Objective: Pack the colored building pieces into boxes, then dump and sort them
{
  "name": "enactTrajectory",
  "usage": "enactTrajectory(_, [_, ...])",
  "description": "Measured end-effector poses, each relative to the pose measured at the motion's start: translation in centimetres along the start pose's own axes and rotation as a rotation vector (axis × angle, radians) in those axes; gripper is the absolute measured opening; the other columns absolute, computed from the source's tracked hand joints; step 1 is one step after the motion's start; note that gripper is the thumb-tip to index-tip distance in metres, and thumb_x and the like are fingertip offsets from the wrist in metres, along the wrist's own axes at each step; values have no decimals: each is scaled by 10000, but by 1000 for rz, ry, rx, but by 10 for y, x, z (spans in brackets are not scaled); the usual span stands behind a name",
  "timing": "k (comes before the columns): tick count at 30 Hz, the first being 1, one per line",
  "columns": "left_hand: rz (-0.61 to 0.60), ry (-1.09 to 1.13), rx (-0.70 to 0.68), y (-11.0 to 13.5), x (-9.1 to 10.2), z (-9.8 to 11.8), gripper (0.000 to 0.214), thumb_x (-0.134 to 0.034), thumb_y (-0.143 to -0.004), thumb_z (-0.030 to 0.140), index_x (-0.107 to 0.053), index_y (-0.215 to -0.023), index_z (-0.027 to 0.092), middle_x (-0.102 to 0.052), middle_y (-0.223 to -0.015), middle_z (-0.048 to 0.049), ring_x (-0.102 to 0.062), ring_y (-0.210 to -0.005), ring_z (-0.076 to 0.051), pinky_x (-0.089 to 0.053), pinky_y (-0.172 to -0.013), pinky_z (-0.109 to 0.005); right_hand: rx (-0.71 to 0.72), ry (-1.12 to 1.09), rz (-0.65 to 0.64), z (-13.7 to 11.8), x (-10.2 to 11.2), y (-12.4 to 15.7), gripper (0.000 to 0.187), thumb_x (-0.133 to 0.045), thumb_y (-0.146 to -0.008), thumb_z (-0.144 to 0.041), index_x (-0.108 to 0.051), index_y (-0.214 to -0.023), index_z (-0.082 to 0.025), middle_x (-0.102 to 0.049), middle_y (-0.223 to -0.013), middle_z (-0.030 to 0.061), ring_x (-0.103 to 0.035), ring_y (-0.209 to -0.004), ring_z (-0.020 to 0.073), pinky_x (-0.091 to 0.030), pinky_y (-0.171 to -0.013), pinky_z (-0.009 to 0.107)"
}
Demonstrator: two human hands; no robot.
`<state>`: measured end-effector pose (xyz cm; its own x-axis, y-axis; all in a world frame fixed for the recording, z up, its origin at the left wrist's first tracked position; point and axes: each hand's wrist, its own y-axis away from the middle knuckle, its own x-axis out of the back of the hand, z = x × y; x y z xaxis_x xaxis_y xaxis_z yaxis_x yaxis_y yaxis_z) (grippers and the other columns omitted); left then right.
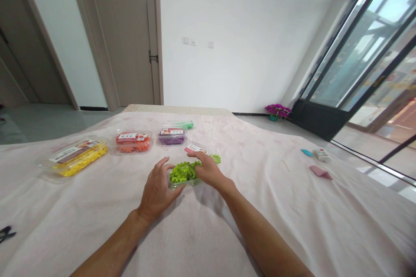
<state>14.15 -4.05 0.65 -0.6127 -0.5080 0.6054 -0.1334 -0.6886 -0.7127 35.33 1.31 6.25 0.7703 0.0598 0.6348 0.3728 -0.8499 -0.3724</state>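
A clear plastic box of green pieces (182, 172) lies in front of me on the pale pink cloth (227, 225). My left hand (158, 190) cups the box's left side, fingers curled against it. My right hand (208, 169) rests on the box's right side, fingers bent over its edge near the lid with a red-and-white label (194, 149). A few green pieces (216, 158) lie just beyond my right hand.
Further back stand a box of yellow pieces (76, 158), a box of orange pieces (133, 143) and a box of purple pieces (172, 135). Small items (320, 162) lie at the right. Scissors (6, 233) are at the left edge.
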Motion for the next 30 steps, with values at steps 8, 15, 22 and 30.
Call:
enactTrajectory(8, [-144,18,-155,1,-2,-2,710,-674,-884,377,-383,-1514,226,-432,-1573,-162,-356,-1496,-345,-368,-1187,-568,45,149,-117,-13,-1,7,402,-618,-785,-117,-756,-1144,-233,-774,-1132,47,-678,-1111,251,-469,-1063,409])
enactTrajectory(15, [-217,-93,-236,2,-2,-7,443,-593,-948,322,-584,-1389,276,-561,-1504,-86,-389,-1483,-335,-303,-1207,-601,-118,63,122,16,14,-4,423,-508,-816,-73,-747,-1123,-242,-764,-1160,4,-689,-1115,184,-486,-1072,369])
enactTrajectory(22, [-153,-116,-196,-1,-9,1,315,-648,-910,318,-652,-1213,231,-647,-1366,-104,-525,-1358,-332,-384,-1160,-569,-388,518,125,76,44,5,439,-576,-913,-192,-638,-1347,-177,-646,-1389,126,-556,-1302,267,-388,-1117,376])
enactTrajectory(30, [-148,-156,-178,-1,-7,6,339,-667,-891,344,-610,-1206,234,-638,-1331,-122,-557,-1296,-337,-409,-1124,-568,-385,672,-5,84,40,15,330,-632,-935,-379,-700,-1220,-228,-700,-1251,104,-598,-1158,268,-407,-983,326])
